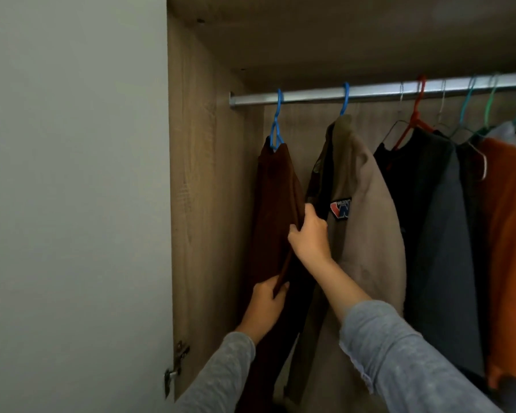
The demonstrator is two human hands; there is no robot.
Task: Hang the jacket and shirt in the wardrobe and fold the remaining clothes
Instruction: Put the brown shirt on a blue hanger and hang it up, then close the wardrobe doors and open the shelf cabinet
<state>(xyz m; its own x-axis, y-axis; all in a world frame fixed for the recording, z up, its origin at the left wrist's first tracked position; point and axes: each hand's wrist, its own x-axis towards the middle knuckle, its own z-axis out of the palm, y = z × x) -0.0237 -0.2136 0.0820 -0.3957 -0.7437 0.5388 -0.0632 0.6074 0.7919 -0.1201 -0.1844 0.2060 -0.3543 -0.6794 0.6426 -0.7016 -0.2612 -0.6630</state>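
Observation:
A dark brown shirt [276, 204] hangs on a blue hanger [276, 120] at the left end of the metal rail [310, 96]. Beside it a beige jacket [367, 228] with a chest patch hangs on a second blue hanger [345, 98]. My left hand [265, 305] pinches the shirt's front edge low down. My right hand [309, 234] grips the shirt's edge higher up, between shirt and jacket.
Several other garments hang to the right: dark ones [414, 180], a grey-blue one [447, 263] and an orange one [510, 234]. The wardrobe's wooden side wall [203, 204] is close on the left, with a door hinge [176, 365] low down and a grey wall [72, 204] beyond.

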